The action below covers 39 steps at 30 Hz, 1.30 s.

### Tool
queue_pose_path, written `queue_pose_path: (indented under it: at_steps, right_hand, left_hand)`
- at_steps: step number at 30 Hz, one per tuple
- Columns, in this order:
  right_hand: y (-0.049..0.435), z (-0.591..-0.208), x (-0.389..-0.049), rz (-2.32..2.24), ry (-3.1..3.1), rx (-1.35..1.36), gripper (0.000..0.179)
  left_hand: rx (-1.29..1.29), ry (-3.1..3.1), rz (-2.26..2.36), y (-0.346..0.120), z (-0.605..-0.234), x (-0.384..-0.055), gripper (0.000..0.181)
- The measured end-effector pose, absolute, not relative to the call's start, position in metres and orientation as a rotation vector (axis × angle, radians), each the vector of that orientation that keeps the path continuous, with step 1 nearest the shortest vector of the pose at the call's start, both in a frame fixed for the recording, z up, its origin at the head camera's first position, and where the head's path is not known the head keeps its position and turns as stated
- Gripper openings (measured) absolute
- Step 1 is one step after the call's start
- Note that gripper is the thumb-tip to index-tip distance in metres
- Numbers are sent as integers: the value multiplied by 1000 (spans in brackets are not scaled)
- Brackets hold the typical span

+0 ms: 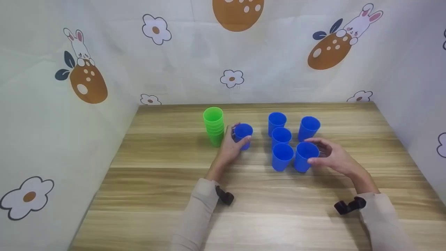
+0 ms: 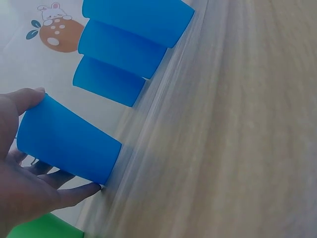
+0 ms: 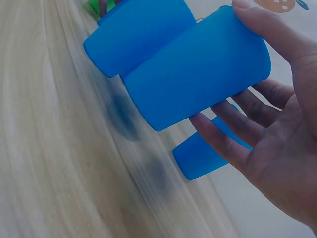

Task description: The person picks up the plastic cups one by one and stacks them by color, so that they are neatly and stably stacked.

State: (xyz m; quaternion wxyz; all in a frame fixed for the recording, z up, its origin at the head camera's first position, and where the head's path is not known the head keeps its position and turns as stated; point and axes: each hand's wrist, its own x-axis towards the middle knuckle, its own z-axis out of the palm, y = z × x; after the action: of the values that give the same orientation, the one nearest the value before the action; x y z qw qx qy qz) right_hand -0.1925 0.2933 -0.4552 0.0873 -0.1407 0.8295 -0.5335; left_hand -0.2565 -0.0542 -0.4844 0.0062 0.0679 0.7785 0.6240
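centre frame, a blue cup (image 1: pixel 244 131) was gripped by the left hand (image 1: pixel 230 146); right of centre, a second cup (image 1: pixel 303 158) by the right hand (image 1: pixel 332 157). gathering was seemingly underway; level lifts were probably needed.

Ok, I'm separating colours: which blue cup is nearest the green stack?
The leftmost blue cup, gripped by the left hand; the other five stand farther right of the green stack.

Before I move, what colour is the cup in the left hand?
The cup in the left hand is blue; clearest in the left wrist view.
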Motion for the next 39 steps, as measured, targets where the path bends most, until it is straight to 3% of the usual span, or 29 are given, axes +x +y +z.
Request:
queue_pose_path:
  at_steps: [18, 29, 34, 39]
  right_hand:
    - [298, -461, -200, -1607, 2361, -531, 67]
    - [294, -429, -213, -2136, 2522, -455, 43]
    - [291, -429, -226, -2313, 2533, -369, 49]
    - [294, -436, -239, -2105, 2701, -195, 62]
  left_hand:
    - [211, 2451, 1906, -56, -481, -258, 72]
    - [236, 2465, 1902, -57, -483, -258, 68]
    - [244, 2456, 1910, -57, -484, -257, 68]
    - [267, 2436, 1904, -58, -484, -258, 69]
